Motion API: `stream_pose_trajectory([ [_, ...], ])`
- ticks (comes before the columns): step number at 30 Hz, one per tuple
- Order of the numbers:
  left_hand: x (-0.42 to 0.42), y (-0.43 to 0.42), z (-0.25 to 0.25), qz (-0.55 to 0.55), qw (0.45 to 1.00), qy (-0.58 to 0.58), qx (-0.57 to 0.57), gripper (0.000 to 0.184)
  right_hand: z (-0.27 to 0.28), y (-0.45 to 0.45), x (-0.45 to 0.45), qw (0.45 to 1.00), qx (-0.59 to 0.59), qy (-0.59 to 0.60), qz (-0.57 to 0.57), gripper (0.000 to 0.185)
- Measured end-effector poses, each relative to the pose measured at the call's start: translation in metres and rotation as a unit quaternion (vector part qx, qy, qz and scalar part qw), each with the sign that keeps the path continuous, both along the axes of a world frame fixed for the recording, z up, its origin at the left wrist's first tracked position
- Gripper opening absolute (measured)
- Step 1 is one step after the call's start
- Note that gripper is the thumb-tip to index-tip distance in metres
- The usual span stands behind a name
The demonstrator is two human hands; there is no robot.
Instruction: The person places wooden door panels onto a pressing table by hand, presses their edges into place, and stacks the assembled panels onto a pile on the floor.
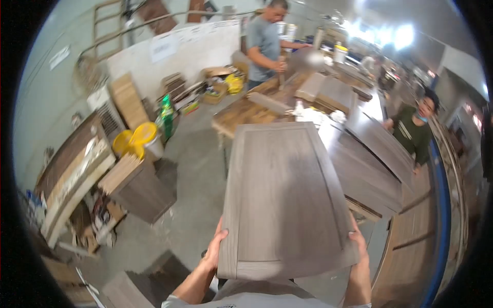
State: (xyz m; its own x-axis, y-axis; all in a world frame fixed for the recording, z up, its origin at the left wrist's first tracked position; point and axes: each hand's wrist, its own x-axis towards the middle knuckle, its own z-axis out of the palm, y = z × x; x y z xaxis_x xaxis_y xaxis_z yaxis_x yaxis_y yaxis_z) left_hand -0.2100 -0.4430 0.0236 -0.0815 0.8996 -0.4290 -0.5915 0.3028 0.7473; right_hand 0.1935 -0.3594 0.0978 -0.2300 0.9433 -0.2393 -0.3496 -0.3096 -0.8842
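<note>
A grey-brown wooden cabinet door (277,205) with a recessed centre panel is held out before my body, its long sides running away from me. My left hand (214,244) grips its left edge near the bottom corner, thumb on the front face. On the opposite edge, my right hand (358,244) is closed around the lower right side, with the thumb showing and the other fingers mostly behind the wood. A shadow falls over the right half of the panel.
Beyond the door stands a wooden worktable (231,119) with panels on it. A person in a grey shirt (262,41) works there; another person in a dark green top (413,131) handles a panel (380,138) at right. Stacked panels (141,190) and yellow buckets (145,134) stand left.
</note>
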Motion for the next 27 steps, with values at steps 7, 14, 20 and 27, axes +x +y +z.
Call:
stream_pose_trajectory([
  [7, -0.13, -0.064, -0.014, 0.069, 0.984, -0.161, -0.034, 0.079, 0.052, 0.012, -0.169, 0.994, 0.027, -0.086, 0.068, 0.094],
  [14, -0.236, -0.141, -0.049, 0.164, 0.957, -0.219, -0.098, 0.073, 0.063, 0.04, -0.341, 0.967, -0.076, -0.171, 0.172, 0.081],
  [20, -0.312, -0.169, -0.063, 0.228, 0.925, -0.215, -0.214, 0.066, -0.071, 0.116, -0.444, 0.922, -0.178, -0.118, 0.322, 0.071],
  [27, -0.42, -0.158, -0.175, 0.314, 0.864, -0.314, -0.236, 0.063, -0.268, 0.186, -0.604, 0.838, -0.25, -0.187, 0.448, 0.07],
])
